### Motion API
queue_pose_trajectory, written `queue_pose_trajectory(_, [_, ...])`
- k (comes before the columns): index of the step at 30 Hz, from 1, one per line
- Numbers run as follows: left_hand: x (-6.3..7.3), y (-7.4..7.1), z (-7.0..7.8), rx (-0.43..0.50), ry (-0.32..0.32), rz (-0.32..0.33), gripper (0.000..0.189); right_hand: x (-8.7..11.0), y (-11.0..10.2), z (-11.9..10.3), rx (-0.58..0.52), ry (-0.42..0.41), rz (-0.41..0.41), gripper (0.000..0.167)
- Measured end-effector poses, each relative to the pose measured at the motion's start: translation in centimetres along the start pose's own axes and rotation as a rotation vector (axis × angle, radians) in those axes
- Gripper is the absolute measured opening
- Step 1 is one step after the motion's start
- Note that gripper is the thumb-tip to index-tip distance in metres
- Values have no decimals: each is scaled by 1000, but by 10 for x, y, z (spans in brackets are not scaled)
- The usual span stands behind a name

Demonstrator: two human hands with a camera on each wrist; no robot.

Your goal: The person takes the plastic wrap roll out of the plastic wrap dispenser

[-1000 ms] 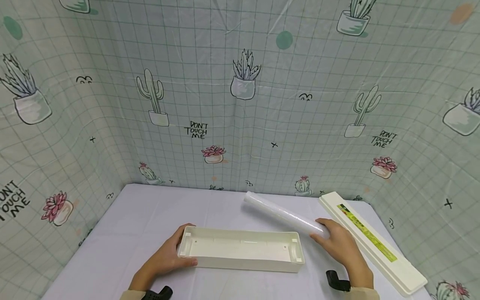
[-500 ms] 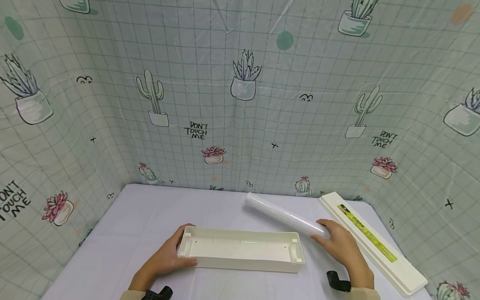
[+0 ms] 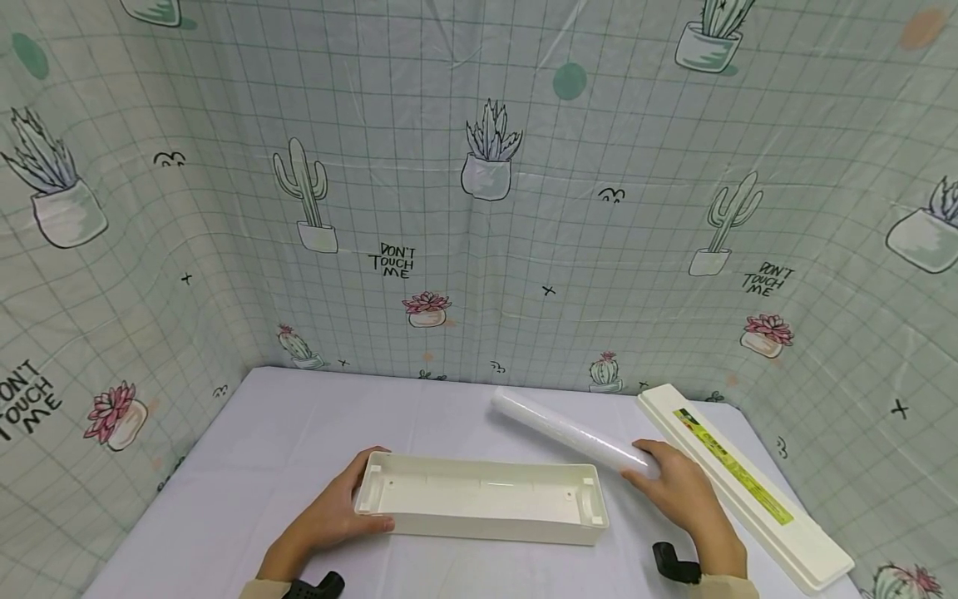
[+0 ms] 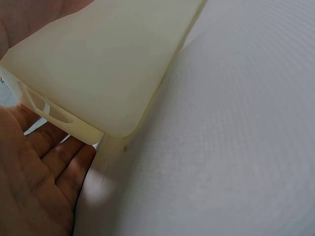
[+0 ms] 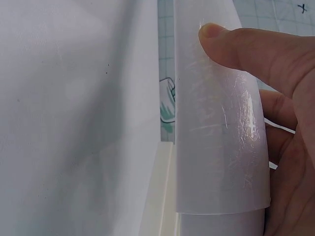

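Note:
A long cream plastic box (image 3: 479, 487), its open side up, lies on the white table in the head view. My left hand (image 3: 337, 503) grips its left end, thumb on the near wall and fingers at the far corner. Up close, the left wrist view shows the box's side (image 4: 108, 64) and cut-out end wall. My right hand (image 3: 677, 482) holds the near end of a roll of clear plastic film (image 3: 569, 428), which slants away to the far left behind the box. In the right wrist view the thumb presses the film roll (image 5: 216, 128), fingers on its other side.
Along the table's right side lies a long cream lid (image 3: 793, 532) with a yellow-green label. A white cloth covers the table (image 3: 299, 449). Cactus-print curtain (image 3: 464, 249) surrounds the back and sides.
The film roll's far end has shifted very slightly right and toward the near side. Both hands and the box look almost unmoved.

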State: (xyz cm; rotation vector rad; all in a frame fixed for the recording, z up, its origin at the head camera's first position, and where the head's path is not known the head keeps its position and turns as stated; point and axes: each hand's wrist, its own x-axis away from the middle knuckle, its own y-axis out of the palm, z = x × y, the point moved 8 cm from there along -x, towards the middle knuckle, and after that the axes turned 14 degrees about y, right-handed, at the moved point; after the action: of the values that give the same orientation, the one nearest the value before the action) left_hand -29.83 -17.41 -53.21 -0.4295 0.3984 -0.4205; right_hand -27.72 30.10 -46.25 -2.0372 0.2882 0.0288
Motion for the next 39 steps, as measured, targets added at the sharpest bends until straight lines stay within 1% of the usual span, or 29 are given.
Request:
queue_pose_trajectory(6, [0, 0, 0, 5, -11, -2, 101, -1, 1, 4, 1, 10, -6, 52])
queue_pose_trajectory(11, [0, 1, 1, -13, -2, -10, 100, -2, 2, 6, -5, 13, -13, 55])
queue_pose_trajectory(16, [0, 1, 2, -16, -4, -9, 99, -2, 3, 10, -8, 20, -13, 53])
queue_pose_trajectory(18, [0, 1, 3, -17, 5, -13, 99, -3, 3, 11, -6, 22, -14, 52])
queue_pose_trajectory(30, [0, 1, 0, 13, -7, -8, 101, -3, 4, 14, -19, 34, -27, 54])
queue_pose_trajectory(39, [0, 0, 1, -24, 10, -10, 99, -2, 4, 18, -25, 44, -29, 53])
